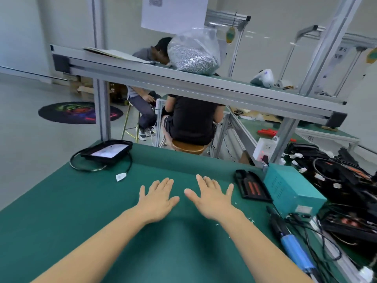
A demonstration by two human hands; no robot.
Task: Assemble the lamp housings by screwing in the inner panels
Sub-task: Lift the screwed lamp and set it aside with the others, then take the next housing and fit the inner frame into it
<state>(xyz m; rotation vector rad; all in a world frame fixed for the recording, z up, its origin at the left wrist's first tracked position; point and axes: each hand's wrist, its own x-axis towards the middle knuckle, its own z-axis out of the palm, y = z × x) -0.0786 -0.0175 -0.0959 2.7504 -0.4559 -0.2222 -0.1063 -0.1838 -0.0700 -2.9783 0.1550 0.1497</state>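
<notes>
Hands [158, 199] lie flat, empty, between housing [107, 152] and screwdriver [293, 246].

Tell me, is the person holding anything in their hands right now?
No. Both the left hand and the right hand are empty, fingers spread flat, palms down over the green mat. The blue screwdriver lies untouched to the right.

Small assembly workshop, factory-floor type. Green-matted worktop [85, 203] under aluminium-profile frame shelf [204, 86]. Bulging bag of screws [193, 56] on shelf, upper centre. Blue electric screwdriver [293, 248] and teal power box [291, 188] at right, tangled black lamp housings [334, 174] behind. Seated workers [189, 121] at next bench beyond.
</notes>
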